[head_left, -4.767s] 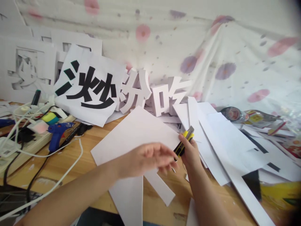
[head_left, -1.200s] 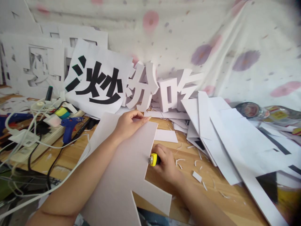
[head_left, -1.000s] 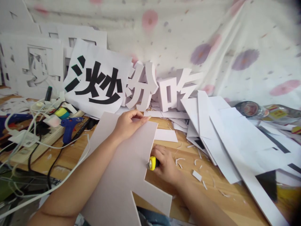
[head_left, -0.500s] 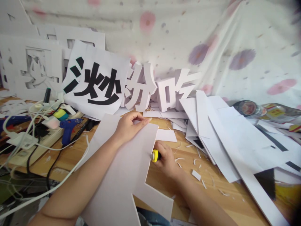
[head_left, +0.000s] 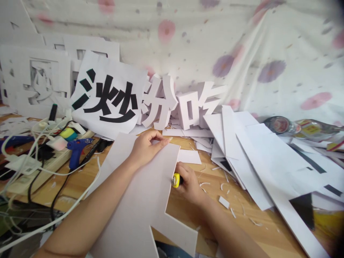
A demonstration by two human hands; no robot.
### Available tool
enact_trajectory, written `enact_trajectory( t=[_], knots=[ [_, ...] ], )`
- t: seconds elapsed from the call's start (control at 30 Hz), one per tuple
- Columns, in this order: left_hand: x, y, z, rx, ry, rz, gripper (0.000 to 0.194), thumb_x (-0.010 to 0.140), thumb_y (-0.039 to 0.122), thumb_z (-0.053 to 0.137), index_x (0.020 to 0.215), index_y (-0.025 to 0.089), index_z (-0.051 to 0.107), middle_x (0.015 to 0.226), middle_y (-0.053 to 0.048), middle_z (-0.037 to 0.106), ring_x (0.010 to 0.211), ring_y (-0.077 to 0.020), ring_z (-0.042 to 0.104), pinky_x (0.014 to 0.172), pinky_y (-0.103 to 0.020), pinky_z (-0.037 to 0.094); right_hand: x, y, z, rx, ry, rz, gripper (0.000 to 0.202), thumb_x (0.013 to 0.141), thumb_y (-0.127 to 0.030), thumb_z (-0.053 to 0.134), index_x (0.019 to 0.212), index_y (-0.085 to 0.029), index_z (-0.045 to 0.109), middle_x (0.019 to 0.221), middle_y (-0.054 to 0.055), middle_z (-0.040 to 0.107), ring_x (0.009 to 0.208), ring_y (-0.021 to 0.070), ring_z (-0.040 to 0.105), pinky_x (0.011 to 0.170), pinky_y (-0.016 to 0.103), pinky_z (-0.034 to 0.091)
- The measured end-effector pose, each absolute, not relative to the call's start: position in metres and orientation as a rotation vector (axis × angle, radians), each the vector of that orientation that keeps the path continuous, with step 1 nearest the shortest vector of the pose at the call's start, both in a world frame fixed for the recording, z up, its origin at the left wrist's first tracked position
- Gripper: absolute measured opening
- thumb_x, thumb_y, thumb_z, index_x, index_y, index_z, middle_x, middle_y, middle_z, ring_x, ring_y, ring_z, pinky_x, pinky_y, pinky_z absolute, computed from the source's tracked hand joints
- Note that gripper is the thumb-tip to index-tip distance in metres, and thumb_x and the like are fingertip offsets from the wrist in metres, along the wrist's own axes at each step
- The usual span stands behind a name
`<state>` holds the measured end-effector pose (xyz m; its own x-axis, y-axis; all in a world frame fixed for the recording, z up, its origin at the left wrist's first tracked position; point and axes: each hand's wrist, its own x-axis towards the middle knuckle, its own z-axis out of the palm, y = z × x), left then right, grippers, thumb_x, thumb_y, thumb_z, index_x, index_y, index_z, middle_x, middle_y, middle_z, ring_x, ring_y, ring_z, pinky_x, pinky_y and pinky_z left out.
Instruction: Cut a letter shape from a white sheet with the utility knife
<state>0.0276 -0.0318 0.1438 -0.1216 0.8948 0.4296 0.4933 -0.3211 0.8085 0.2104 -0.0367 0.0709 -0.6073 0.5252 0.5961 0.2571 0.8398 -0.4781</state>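
Observation:
A large white foam board (head_left: 134, 193) with a notched lower right corner lies on the wooden table before me. My left hand (head_left: 150, 145) is closed at its far edge, thumb and fingers pinched together by the upper right corner. Against the board's right edge, my right hand (head_left: 189, 181) is wrapped round a yellow-and-black utility knife (head_left: 176, 180). Its blade is hidden from view. Just past the board lies a small white offcut (head_left: 189, 156).
Behind stand white cut-out characters (head_left: 161, 102) and a sheet with black characters (head_left: 107, 93). A blue glue gun (head_left: 77, 152), cables and a power strip (head_left: 49, 168) crowd the left. Stacked white boards (head_left: 258, 161) and a bottle (head_left: 314, 127) occupy the right; shavings litter the table (head_left: 239, 229).
The whole scene sits slightly lower and a little left as the camera view shifts. Both hands keep nearly the same place on the board, with the same grips.

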Motion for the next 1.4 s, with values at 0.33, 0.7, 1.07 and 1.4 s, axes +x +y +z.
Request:
enact_trajectory(
  t=[0.33, 0.7, 1.07, 1.4],
  knots=[
    [0.029, -0.031, 0.144, 1.746, 1.569, 1.405, 0.029, 0.072, 0.048, 0.062, 0.065, 0.020, 0.058, 0.069, 0.001, 0.061, 0.068, -0.0147, 0.054, 0.064, -0.026, 0.041, 0.208, -0.032, 0.072, -0.602, -2.198, 0.465, 0.012, 0.071, -0.013, 0.047, 0.073, -0.022, 0.039, 0.067, 0.000, 0.046, 0.063, 0.0149, 0.042, 0.055, 0.026, 0.034],
    [0.029, -0.031, 0.142, 1.745, 1.548, 1.372, 0.030, 0.073, 0.048, 0.061, 0.064, 0.020, 0.056, 0.066, 0.001, 0.060, 0.064, -0.0137, 0.052, 0.063, -0.026, 0.041, 0.209, -0.025, 0.077, -0.624, -2.175, 0.505, 0.013, 0.071, -0.015, 0.048, 0.071, -0.022, 0.037, 0.068, 0.000, 0.045, 0.064, 0.0148, 0.042, 0.056, 0.026, 0.034],
    [0.024, -0.019, 0.129, 1.861, 1.746, 1.225, 0.032, 0.076, 0.051, 0.055, 0.064, 0.021, 0.057, 0.069, 0.001, 0.063, 0.065, -0.0148, 0.054, 0.060, -0.025, 0.038, 0.218, 0.008, 0.055, -1.319, -1.997, 0.362, 0.008, 0.072, -0.022, 0.052, 0.079, -0.023, 0.046, 0.071, 0.000, 0.052, 0.064, 0.0169, 0.048, 0.055, 0.026, 0.034],
    [0.006, 0.004, 0.070, 1.933, 1.958, 0.936, 0.031, 0.079, 0.046, 0.049, 0.063, 0.022, 0.059, 0.070, -0.002, 0.066, 0.067, -0.0186, 0.056, 0.060, -0.028, 0.035, 0.253, 0.029, 0.025, -1.482, -2.016, 0.274, 0.031, 0.066, -0.026, 0.064, 0.096, -0.022, 0.058, 0.086, 0.006, 0.055, 0.080, 0.0226, 0.055, 0.069, 0.035, 0.042]
  ],
)
